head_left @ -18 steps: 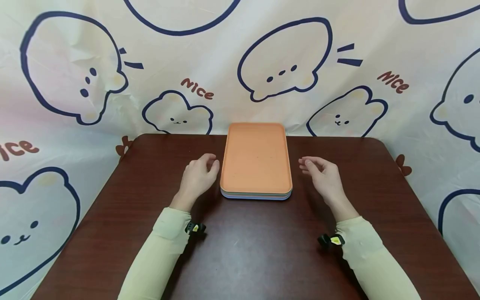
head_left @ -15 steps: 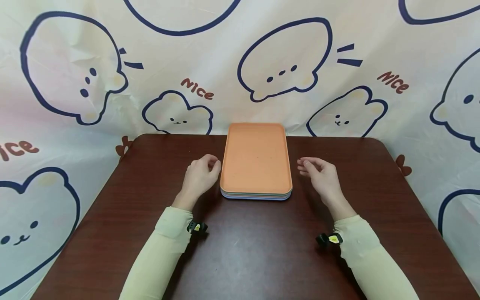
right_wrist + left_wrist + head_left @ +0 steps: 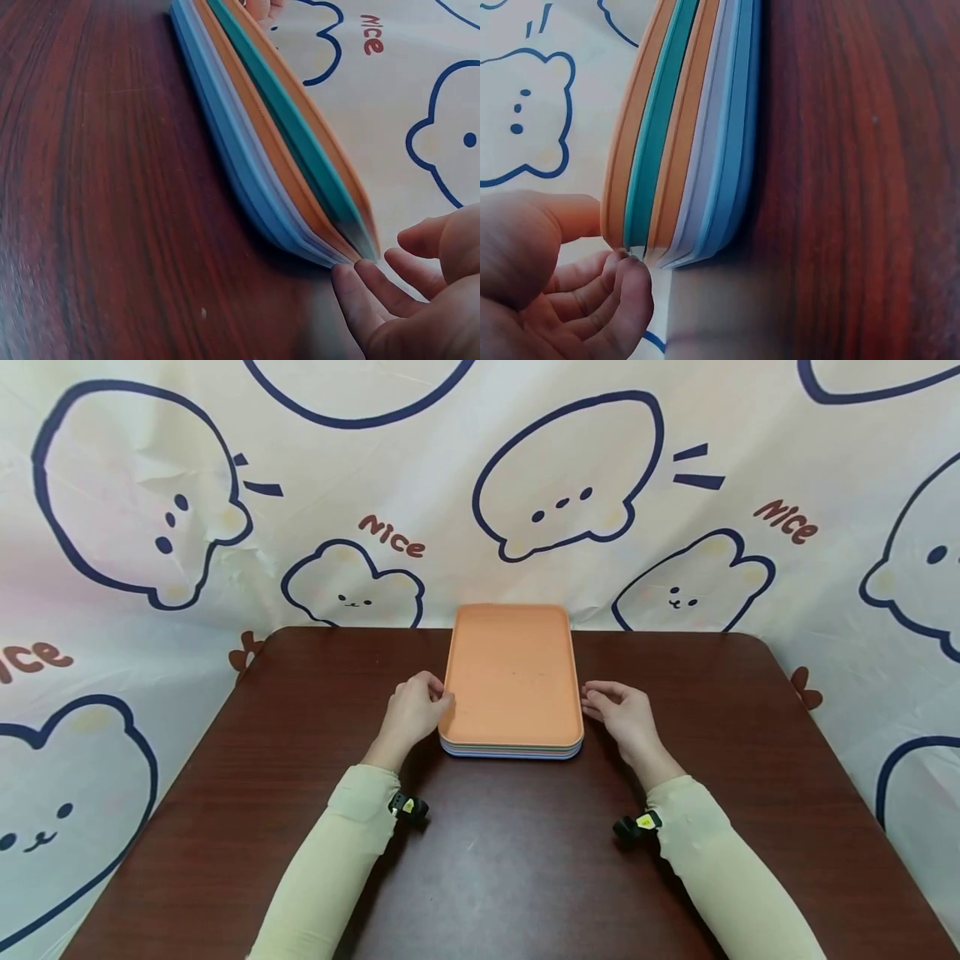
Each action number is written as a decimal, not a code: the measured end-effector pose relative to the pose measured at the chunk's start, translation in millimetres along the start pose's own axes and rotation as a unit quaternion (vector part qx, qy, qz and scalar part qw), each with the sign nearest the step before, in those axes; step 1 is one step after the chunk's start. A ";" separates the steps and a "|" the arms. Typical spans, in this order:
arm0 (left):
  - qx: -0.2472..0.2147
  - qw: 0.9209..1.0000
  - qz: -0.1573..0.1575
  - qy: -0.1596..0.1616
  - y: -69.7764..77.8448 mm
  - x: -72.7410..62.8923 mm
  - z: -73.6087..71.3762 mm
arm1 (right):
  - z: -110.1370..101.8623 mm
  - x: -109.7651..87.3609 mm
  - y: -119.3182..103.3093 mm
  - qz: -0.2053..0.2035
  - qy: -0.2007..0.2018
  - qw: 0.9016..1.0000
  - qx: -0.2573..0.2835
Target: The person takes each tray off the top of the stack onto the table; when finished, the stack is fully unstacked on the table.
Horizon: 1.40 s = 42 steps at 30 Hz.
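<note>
Tray stack (image 3: 512, 677) whole, far side of table (image 3: 480, 852), none lifted | left hand (image 3: 414, 708): left rim, grip unclear | right hand (image 3: 627, 718): right rim, loosely parted

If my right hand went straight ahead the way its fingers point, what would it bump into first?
Most likely the near side of the tray stack; your right hand has its fingertips right at that edge, though whether they touch is unclear.
</note>
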<state>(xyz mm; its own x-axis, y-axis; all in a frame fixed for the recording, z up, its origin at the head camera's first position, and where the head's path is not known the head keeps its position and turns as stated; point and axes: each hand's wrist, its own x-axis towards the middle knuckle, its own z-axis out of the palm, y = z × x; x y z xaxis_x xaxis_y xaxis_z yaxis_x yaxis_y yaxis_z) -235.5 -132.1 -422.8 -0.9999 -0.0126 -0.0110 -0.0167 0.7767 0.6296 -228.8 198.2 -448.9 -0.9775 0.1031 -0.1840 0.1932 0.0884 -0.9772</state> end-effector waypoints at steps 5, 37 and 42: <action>0.016 1.000 0.001 -0.003 -2.6 6.0 0.7 | 5.3 1.8 3.7 0.014 -0.002 1.000 -0.022; -0.072 0.987 -0.049 0.134 -50.3 -1.4 -26.3 | 7.9 -1.1 5.8 -0.004 0.001 0.993 -0.117; -0.093 0.981 -0.067 0.158 -66.9 -3.2 -38.2 | 7.7 -1.0 6.3 -0.003 -0.001 0.993 -0.117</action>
<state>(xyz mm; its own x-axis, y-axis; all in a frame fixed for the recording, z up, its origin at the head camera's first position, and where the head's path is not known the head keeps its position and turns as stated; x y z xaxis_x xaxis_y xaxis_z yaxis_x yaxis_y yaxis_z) -231.2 -208.1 -435.2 -0.9385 -0.3240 0.1196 -0.1184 0.6271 0.7699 -227.3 191.0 -455.7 -0.9788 0.1001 -0.1789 0.2018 0.3167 -0.9268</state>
